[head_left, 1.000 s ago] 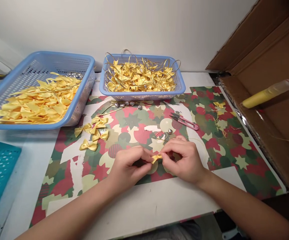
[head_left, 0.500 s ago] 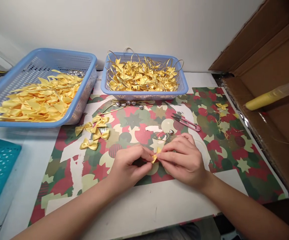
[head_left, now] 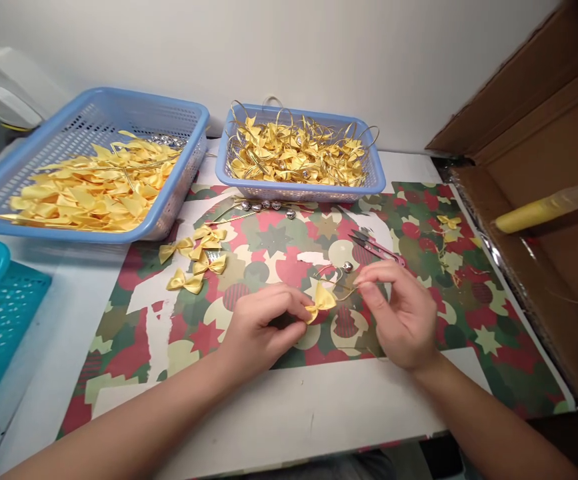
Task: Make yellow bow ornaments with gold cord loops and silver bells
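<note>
My left hand (head_left: pixel 271 323) pinches one side of a yellow ribbon bow (head_left: pixel 323 298) between thumb and fingers, just above the patterned sheet. To its right, my right hand (head_left: pixel 401 310) is closed at the fingertips on a thin gold cord (head_left: pixel 346 295) that runs toward the bow. A small silver bell (head_left: pixel 347 267) lies beyond the bow, beside a loop of the cord. Pink-handled thread snips (head_left: pixel 376 248) rest behind my right hand, their handle partly hidden by it. Several finished-looking yellow bows (head_left: pixel 185 281) lie left of my left hand.
A blue basket (head_left: pixel 169 223) of yellow ribbon pieces stands at the left; another blue basket (head_left: pixel 301 190) holds bows with gold cords. Loose silver bells (head_left: pixel 267 205) lie before it. A teal basket (head_left: pixel 13 320) is far left, a cardboard box (head_left: pixel 533 133) at right.
My right hand has moved right, off the bow, and now holds the cord. The bow shows more fully in my left hand. The view has shifted slightly.
</note>
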Motion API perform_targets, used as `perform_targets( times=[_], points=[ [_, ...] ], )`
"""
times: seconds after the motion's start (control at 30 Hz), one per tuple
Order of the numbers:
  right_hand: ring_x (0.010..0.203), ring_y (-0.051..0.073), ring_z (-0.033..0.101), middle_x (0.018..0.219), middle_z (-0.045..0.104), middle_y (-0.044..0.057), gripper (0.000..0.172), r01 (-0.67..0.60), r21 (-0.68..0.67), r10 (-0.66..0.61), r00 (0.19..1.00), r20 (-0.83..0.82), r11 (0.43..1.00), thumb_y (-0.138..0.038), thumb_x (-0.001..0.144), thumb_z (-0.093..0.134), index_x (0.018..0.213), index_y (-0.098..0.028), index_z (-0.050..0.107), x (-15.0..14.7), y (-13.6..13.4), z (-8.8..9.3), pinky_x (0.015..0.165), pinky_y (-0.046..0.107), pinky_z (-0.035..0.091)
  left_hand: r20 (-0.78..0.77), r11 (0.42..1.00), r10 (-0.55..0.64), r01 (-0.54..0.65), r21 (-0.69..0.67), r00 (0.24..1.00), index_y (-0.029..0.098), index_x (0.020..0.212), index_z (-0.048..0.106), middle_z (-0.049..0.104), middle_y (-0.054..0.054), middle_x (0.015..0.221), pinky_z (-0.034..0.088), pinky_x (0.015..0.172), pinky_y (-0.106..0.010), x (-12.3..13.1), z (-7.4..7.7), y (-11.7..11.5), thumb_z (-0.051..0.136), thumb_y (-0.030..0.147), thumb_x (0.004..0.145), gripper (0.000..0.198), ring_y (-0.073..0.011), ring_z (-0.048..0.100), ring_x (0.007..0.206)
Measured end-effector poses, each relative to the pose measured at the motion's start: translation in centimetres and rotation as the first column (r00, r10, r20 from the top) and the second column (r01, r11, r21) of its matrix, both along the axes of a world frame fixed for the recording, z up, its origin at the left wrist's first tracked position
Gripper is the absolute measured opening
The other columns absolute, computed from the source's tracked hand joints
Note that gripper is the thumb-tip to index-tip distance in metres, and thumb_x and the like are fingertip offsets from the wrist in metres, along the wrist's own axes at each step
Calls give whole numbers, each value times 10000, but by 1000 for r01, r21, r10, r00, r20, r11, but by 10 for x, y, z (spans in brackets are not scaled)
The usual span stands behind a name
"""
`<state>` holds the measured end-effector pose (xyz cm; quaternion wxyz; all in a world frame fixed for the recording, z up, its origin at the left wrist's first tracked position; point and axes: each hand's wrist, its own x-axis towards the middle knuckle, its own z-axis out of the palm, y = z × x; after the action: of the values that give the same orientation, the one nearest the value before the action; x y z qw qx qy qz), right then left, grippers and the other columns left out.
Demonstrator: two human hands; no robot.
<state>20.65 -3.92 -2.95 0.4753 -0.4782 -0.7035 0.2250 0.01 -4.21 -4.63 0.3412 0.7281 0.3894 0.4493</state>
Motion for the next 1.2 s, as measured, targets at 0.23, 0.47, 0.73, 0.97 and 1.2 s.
perform_targets(
  times=[0.23, 0.47, 0.73, 0.97, 1.2],
  points=[
    [644, 160, 581, 664, 637, 0, 120, 40, 87, -51, 990, 132, 995, -179, 847, 653, 742, -216, 607, 3, 8, 4, 644, 336, 454, -9, 1000, -19, 19, -16, 1000, 193, 690, 635, 719, -26, 753, 545, 628, -232, -1, 1, 0, 548, -8, 728, 222, -137, 680, 704],
    [826, 180, 590, 890, 712, 26, 116, -286, 17, 259, 890, 376, 958, -142, 871, 601, 895, -222, 681, -9, 2, 2, 795, 386, 407, -13, 996, -88, 88, -23, 996, 195, 732, 663, 720, -11, 743, 543, 669, -241, 1, 0, 2, 558, -11, 768, 234, -129, 668, 707],
    [792, 158, 583, 796, 693, -2, 153, -308, 2, 278, 864, 418, 952, -118, 874, 545, 807, -211, 647, -7, 3, 2, 799, 374, 368, -47, 996, -93, 93, -2, 995, 199, 719, 675, 725, -13, 738, 535, 655, -249, 1, -3, 1, 549, 21, 804, 234, -131, 661, 690],
    [747, 144, 566, 765, 683, -12, 148, -327, 69, 262, 850, 457, 942, -114, 868, 539, 787, -206, 620, -8, 3, 1, 824, 381, 362, -68, 997, -71, 71, -9, 995, 205, 732, 692, 726, -6, 757, 525, 692, -266, 1, -4, 1, 580, 5, 784, 235, -135, 663, 705],
    [663, 133, 533, 707, 644, -14, 157, -257, 20, 233, 905, 357, 966, -89, 804, 521, 708, -202, 573, -12, 2, -3, 735, 349, 364, -58, 997, -74, 75, 6, 996, 200, 706, 690, 717, -5, 747, 521, 684, -257, 1, -4, 1, 595, -1, 781, 235, -130, 659, 698]
  ],
)
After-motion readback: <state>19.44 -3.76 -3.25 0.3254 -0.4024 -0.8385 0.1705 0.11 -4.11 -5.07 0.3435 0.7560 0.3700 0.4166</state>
